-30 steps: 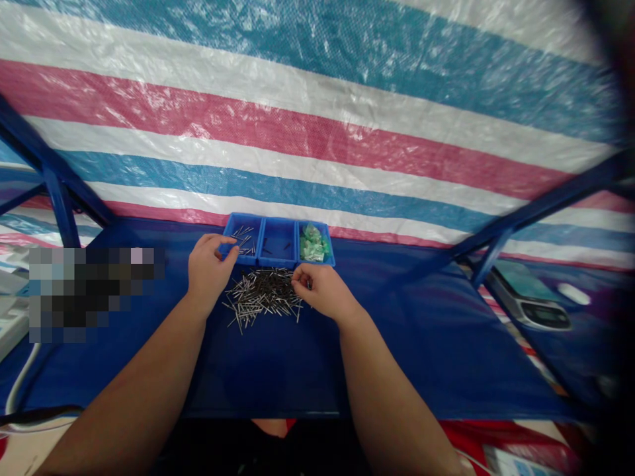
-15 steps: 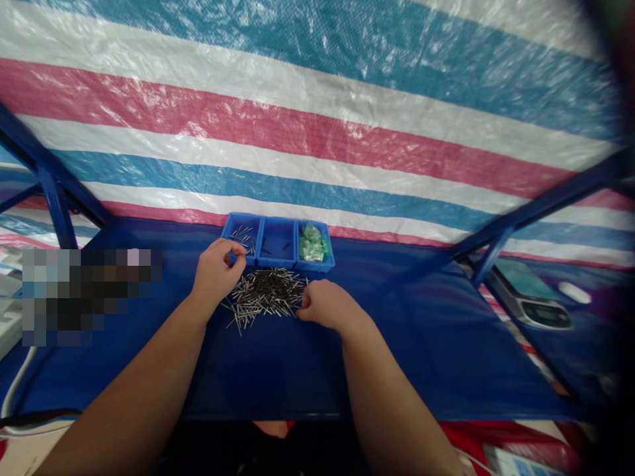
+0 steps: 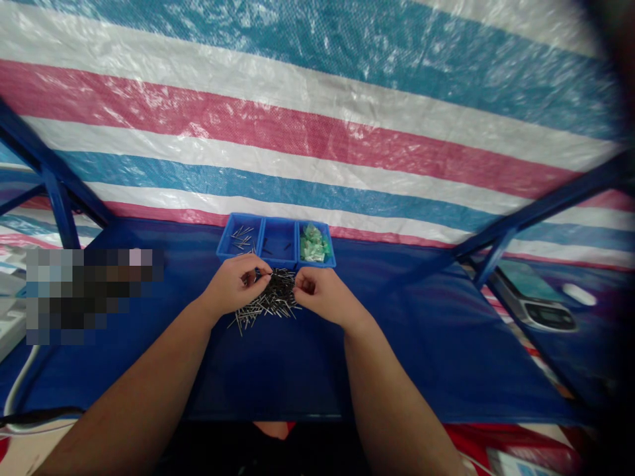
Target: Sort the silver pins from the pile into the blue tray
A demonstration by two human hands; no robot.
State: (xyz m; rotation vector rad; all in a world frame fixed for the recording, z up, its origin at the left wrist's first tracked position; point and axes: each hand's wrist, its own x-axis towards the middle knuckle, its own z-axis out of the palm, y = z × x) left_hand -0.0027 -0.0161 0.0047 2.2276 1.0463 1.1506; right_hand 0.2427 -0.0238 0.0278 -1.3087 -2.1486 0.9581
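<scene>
Flanking a loose pile of slender metal pins [image 3: 272, 301], the left hand [image 3: 235, 284] and the right hand [image 3: 325, 294] work close together over the blue surface [image 3: 421, 317]. The pile lies just in front of three blue trays set side by side. The left grip has thumb and forefinger drawn nearly together at the upper part of the heap; whether a pin sits between them I cannot tell. The right grip is curled at the pile's right edge — fingertips close to the thumb, and any pin there too small to make out.

The left tray [image 3: 245, 220] holds scattered silvery pins, the middle tray [image 3: 278, 233] a couple of dark ones, the right tray [image 3: 332, 250] crumpled green plastic bags [image 3: 313, 246]. Well off to the right stands a digital scale [image 3: 548, 316].

Each pin looks light, stiff and hard to damage, but smooth and thin enough to roll or slip. A pinch across the middle of the shank, thumb against forefinger, should suit best — the pins lie crossed and tangled, so a loose one at the fringe should come away without dragging neighbours.
</scene>
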